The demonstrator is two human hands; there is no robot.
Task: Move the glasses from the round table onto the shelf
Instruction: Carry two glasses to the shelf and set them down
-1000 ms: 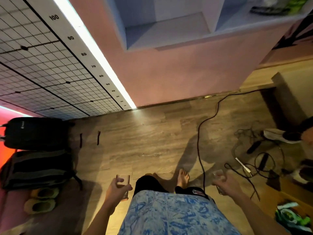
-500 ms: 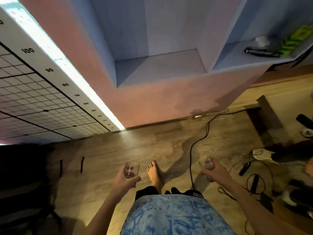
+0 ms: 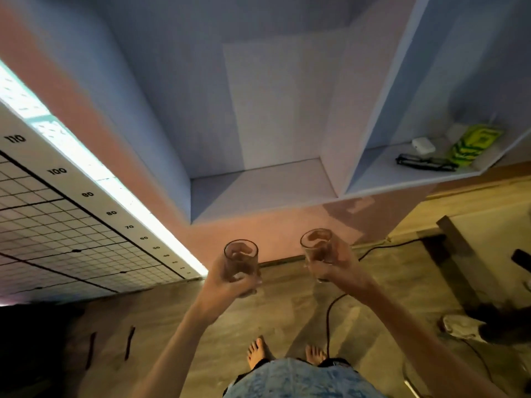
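Observation:
I stand in front of a pale blue-white shelf unit. My left hand (image 3: 230,278) is wrapped around a clear drinking glass (image 3: 240,257), held upright at chest height. My right hand (image 3: 336,267) grips a second clear glass (image 3: 317,247), also upright, slightly higher and to the right. Both glasses hover in front of and below the lip of the open left shelf compartment (image 3: 258,191), which holds nothing. The round table is out of sight.
The right compartment (image 3: 402,170) holds black eyeglasses (image 3: 425,163), a white case (image 3: 423,145) and a green-yellow packet (image 3: 474,146). A gridded height chart (image 3: 57,214) with a light strip lies left. A black cable (image 3: 330,314) crosses the wooden floor; cluttered items sit right.
Both hands have risen with their glasses from hip level to just below the shelf. My view has tilted up and moved closer to the shelf unit.

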